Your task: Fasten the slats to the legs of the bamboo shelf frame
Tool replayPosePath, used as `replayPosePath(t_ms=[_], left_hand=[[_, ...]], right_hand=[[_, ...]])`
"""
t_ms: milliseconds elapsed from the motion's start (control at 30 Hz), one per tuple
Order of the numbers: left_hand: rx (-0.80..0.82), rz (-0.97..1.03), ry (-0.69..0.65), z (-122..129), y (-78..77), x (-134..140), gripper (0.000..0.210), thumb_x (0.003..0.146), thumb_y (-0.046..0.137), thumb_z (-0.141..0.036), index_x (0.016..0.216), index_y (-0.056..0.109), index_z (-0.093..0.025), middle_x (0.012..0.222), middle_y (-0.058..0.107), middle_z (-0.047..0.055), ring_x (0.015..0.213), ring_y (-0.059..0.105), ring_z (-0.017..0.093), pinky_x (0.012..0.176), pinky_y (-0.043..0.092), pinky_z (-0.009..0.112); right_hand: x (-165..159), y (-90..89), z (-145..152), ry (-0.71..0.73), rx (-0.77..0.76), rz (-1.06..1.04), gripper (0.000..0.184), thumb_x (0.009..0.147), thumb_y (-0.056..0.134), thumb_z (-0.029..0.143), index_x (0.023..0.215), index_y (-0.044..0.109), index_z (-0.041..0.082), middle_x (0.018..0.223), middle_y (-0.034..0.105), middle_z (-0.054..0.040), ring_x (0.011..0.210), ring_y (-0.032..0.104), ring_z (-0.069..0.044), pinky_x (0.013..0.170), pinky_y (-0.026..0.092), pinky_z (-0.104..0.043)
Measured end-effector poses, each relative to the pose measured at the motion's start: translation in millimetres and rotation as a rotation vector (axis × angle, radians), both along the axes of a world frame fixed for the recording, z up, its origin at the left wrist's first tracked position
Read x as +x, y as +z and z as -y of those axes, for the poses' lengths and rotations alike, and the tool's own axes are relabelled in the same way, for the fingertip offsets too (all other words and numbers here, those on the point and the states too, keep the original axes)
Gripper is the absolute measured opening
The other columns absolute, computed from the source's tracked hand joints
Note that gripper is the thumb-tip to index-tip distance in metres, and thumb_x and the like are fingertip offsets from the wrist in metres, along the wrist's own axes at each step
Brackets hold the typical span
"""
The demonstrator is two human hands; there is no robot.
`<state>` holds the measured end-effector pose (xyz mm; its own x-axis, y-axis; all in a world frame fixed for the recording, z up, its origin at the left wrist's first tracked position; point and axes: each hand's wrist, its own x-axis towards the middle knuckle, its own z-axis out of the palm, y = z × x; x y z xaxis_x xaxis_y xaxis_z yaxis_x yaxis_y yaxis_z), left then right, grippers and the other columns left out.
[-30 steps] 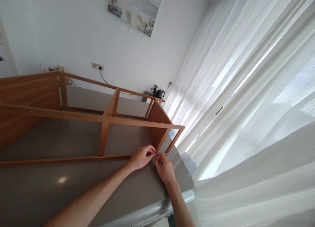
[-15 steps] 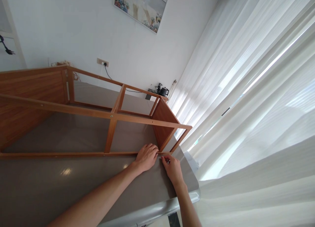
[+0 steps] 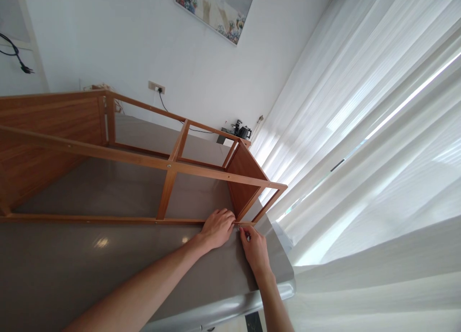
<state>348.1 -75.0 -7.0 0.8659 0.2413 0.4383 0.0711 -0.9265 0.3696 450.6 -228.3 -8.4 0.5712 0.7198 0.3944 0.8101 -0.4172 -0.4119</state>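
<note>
A brown wooden shelf frame (image 3: 201, 171) with slim rails and solid end panels lies on a grey table (image 3: 72, 260). My left hand (image 3: 218, 229) is closed over its near bottom rail, close to the right end panel (image 3: 247, 173). Just right of it, my right hand (image 3: 256, 250) pinches thumb and forefinger together at the rail's outer side by the corner. Whatever sits in that pinch is too small to name.
The table's rounded right corner (image 3: 288, 269) is close to my right forearm. White curtains (image 3: 360, 202) hang along the right. A black kettle (image 3: 245, 132) stands beyond the frame, and a cord runs from a wall socket (image 3: 156, 87).
The view has shifted slightly, so the frame and wall appear a little farther right. Both hands stay at the same corner, the right still pinching there.
</note>
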Motion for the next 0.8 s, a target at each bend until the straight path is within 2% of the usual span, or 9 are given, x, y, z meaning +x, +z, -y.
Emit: replayPosePath(t_ms=[233, 567, 800], left_hand=[[0.008, -0.008, 0.001, 1, 1.1, -1, 0.021, 0.096, 0.047, -0.021, 0.102, 0.067, -0.018, 0.108, 0.069, 0.007, 0.105, 0.059, 0.023, 0.092, 0.044, 0.040], [0.015, -0.006, 0.000, 0, 1.0, -1, 0.020, 0.096, 0.048, -0.021, 0.102, 0.067, -0.018, 0.106, 0.068, 0.007, 0.104, 0.059, 0.024, 0.090, 0.045, 0.039], [0.015, -0.005, 0.004, 0, 0.1, -1, 0.021, 0.096, 0.047, -0.020, 0.103, 0.067, -0.018, 0.109, 0.068, 0.008, 0.104, 0.059, 0.023, 0.092, 0.045, 0.039]], right_hand=[[-2, -1.3, 2, -0.020, -0.010, 0.042, 0.028, 0.098, 0.045, 0.035, 0.084, 0.066, 0.023, 0.078, 0.070, -0.0033, 0.070, 0.065, -0.019, 0.065, 0.044, -0.028], [-4, 4.0, -14, -0.001, 0.009, 0.058, 0.025, 0.098, 0.046, 0.032, 0.088, 0.067, 0.023, 0.086, 0.071, -0.0048, 0.077, 0.066, -0.020, 0.069, 0.044, -0.028], [0, 8.3, -9, 0.059, 0.041, 0.006, 0.021, 0.094, 0.050, 0.030, 0.093, 0.069, 0.023, 0.091, 0.072, -0.0034, 0.080, 0.066, -0.017, 0.073, 0.048, -0.026]])
